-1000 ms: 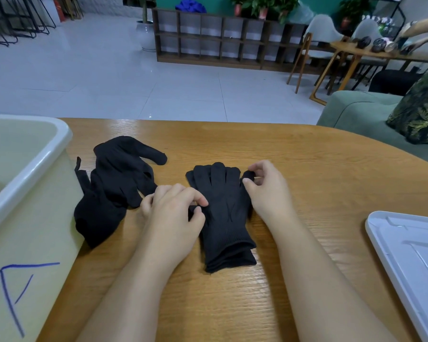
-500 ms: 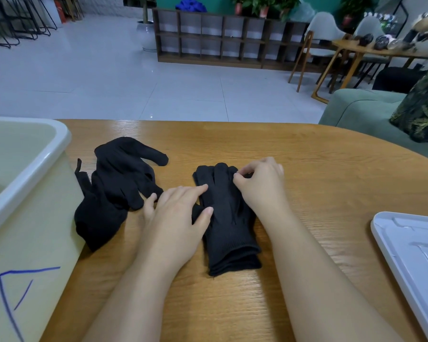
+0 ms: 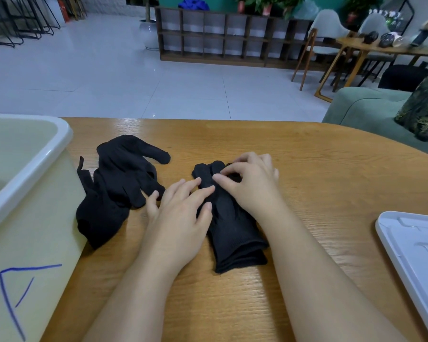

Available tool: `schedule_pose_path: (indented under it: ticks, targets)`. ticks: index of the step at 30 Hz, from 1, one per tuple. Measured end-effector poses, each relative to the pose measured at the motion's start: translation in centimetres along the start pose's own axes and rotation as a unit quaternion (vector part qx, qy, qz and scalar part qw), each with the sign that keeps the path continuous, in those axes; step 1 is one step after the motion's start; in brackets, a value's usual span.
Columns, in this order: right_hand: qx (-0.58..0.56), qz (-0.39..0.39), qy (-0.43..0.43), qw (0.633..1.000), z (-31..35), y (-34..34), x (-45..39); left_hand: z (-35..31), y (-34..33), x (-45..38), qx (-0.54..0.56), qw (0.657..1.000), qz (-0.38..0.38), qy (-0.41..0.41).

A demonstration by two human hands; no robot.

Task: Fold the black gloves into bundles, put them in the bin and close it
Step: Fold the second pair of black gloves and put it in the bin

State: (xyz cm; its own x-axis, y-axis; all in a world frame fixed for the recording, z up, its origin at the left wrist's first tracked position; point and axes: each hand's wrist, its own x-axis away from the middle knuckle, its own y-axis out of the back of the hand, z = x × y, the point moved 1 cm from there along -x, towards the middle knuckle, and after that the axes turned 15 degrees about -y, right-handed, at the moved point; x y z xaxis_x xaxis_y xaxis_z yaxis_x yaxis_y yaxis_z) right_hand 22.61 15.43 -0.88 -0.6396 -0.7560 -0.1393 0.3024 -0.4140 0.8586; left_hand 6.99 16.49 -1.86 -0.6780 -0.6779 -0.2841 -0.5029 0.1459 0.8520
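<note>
a stacked pair of black gloves (image 3: 232, 225) is laid flat near the middle of the table (image 3: 319, 169), cuffs toward the near edge and fingertips toward the far edge. the fingertip end of the pair is pinched by the right hand (image 3: 251, 185), whose thumb and fingers are curled together onto the fabric. the left hand (image 3: 181, 213) is laid flat with fingers spread, palm down; its fingertips are pressed on the left side of the pair, while its palm rests on the table just beside it. a second pair of black gloves (image 3: 119, 186) is spread loosely toward the left edge of the table, one glove overlapping the other, fingers pointing to the right and toward the far edge. this second pair is touching the wall of the bin (image 3: 47, 149), which stands open at the left edge and carries a blue marking on its near side. a white lid (image 3: 418, 248) is laid flat at the right edge, well apart from both pairs.
</note>
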Motion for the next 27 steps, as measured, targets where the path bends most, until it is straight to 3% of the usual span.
schedule_pose_path:
  ticks: [3, 9, 15, 19, 27]
  targets:
    - [0.019, 0.036, -0.002, 0.999, 0.1, -0.3, 0.1, 0.1, 0.0, 0.0, -0.011, 1.0, -0.013, 0.02]
    - [0.004, -0.02, 0.046, 0.999, 0.5, -0.4, 0.1, 0.4, 0.0, -0.1, -0.028, 0.996, -0.05, 0.071]
    - [-0.022, 0.01, 0.093, 0.995, 0.5, -0.2, 0.3, 0.6, 0.5, -0.1, -0.063, 0.983, -0.106, 0.137]
    - [0.018, 0.109, 0.114, 0.987, 0.6, -0.1, 0.6, 0.8, 0.6, 0.3, -0.096, 0.976, -0.097, 0.168]
    - [0.013, 0.171, 0.12, 0.978, 1.4, -0.1, 1.2, 0.8, 0.6, 0.1, -0.072, 0.977, -0.106, 0.17]
